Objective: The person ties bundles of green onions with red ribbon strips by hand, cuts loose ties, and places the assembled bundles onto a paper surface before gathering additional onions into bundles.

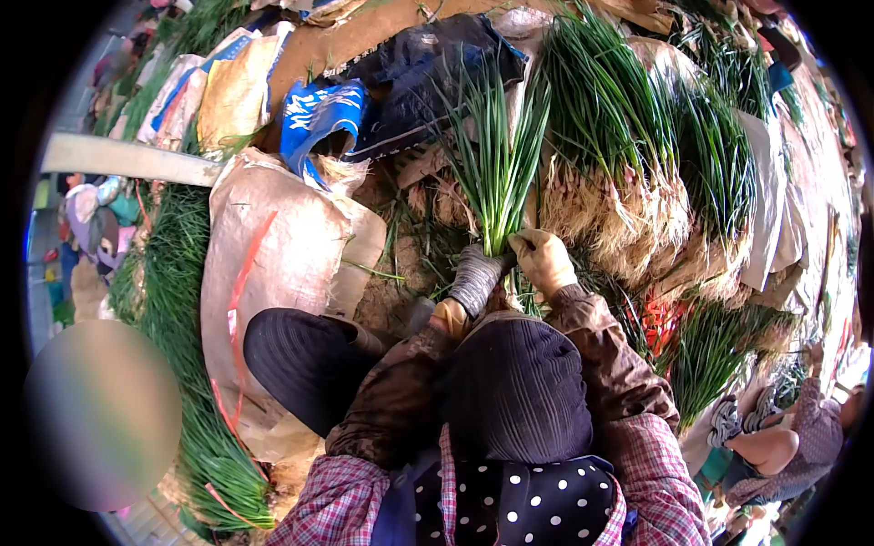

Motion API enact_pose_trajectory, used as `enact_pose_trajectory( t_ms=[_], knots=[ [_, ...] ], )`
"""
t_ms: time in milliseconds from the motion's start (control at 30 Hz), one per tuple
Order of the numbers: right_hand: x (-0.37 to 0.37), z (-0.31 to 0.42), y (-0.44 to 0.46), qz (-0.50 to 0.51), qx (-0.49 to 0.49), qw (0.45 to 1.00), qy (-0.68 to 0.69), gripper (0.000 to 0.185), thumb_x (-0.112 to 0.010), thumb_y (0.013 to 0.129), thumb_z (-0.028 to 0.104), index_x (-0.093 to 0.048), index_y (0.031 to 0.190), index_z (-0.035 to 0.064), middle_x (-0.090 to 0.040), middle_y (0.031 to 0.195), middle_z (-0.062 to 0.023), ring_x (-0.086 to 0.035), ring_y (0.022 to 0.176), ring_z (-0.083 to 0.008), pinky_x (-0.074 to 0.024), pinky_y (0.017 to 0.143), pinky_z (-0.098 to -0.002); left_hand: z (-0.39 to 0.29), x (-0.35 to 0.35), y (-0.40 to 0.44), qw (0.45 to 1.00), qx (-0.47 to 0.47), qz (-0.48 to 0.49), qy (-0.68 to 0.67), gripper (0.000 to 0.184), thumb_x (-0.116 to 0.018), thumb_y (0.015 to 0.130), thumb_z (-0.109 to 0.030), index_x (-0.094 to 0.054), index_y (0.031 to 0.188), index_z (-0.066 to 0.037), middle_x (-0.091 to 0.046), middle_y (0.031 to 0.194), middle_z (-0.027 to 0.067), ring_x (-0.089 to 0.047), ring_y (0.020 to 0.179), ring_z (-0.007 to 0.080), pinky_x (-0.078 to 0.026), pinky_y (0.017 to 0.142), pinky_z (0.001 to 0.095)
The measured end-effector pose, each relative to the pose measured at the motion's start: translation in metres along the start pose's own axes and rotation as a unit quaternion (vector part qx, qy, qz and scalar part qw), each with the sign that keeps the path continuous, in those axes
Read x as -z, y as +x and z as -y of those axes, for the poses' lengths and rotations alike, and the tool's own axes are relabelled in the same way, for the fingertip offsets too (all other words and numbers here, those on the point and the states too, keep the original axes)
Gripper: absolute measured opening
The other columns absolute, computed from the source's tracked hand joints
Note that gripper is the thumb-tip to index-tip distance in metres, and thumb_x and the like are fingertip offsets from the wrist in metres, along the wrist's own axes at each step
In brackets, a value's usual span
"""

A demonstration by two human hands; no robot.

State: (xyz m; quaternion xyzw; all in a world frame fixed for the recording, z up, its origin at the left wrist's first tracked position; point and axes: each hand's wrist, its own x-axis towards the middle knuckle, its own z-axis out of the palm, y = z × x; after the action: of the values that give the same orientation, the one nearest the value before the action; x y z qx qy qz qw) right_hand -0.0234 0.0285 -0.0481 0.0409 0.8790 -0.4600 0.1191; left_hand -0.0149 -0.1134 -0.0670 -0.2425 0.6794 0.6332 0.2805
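A bunch of long green onion-like plants [499, 173] stands upright in front of me, leaves pointing away. My left hand [478, 278], in a grey glove, is wrapped round the bunch near its base. Beside it on the right, my right hand [543, 261], in a yellowish glove, is closed at the bunch's edge with thumb and fingers pinched together; whatever is between them is too small to make out. Below the hands, the roots are partly hidden by my knee. Large bundles with pale roots [619, 205] lie just to the right.
A pale sack [273, 246] with a red strip lies to the left, near a blue printed bag [323, 118] and a dark plastic sheet [419, 77]. More greens [168, 264] line the far left. Another person [787, 446] sits at the lower right, beside more bundles [715, 355].
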Motion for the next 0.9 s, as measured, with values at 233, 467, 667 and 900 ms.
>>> enact_pose_trajectory(
  t_ms=[233,467,667,900],
  knots=[
    [-0.011,-0.082,-0.01,0.306,-0.197,0.887,-0.283,0.038,-0.058,0.085,0.036,-0.066,0.099,0.0011,-0.066,0.094,-0.0199,-0.066,0.082,-0.0293,-0.0523,0.077,-0.0365,-0.043,0.025,-0.038,0.988,-0.067,0.011,-0.142,0.014,-0.073,0.076,-0.011,-0.066,0.084,-0.002,-0.06,0.064,0.0013,-0.05,0.053,0.0079,-0.041,0.048,0.0249],
    [-0.02,-0.021,0.015,0.057,-0.043,0.985,-0.155,0.029,-0.068,0.078,0.033,-0.068,0.093,0.0084,-0.067,0.084,-0.017,-0.064,0.077,-0.0308,-0.0516,0.069,-0.0388,-0.094,0.056,-0.058,0.972,-0.101,0.055,-0.204,0.021,-0.069,0.082,-0.015,-0.063,0.1,-0.005,-0.065,0.073,0.0065,-0.054,0.046,0.0082,-0.037,0.036,0.0172],
    [-0.037,-0.033,0.04,0.062,-0.078,0.988,-0.118,0.027,-0.064,0.08,0.036,-0.069,0.088,0.0105,-0.066,0.081,-0.017,-0.063,0.077,-0.0336,-0.0507,0.07,-0.0398,-0.07,0.055,-0.039,0.979,-0.07,0.004,-0.192,0.026,-0.069,0.081,-0.012,-0.063,0.105,-0.006,-0.061,0.063,0.0043,-0.049,0.038,0.0088,-0.037,0.034,0.02],
    [0.0,0.014,-0.038,0.134,0.019,0.989,0.052,0.02,-0.067,0.082,0.023,-0.067,0.092,0.0054,-0.067,0.076,-0.0121,-0.064,0.065,-0.0211,-0.0514,0.061,-0.0311,-0.024,0.035,-0.017,0.983,0.027,0.044,-0.174,0.028,-0.075,0.075,-0.01,-0.064,0.1,-0.003,-0.06,0.059,0.0058,-0.051,0.037,0.012,-0.037,0.031,0.023]
  ],
)
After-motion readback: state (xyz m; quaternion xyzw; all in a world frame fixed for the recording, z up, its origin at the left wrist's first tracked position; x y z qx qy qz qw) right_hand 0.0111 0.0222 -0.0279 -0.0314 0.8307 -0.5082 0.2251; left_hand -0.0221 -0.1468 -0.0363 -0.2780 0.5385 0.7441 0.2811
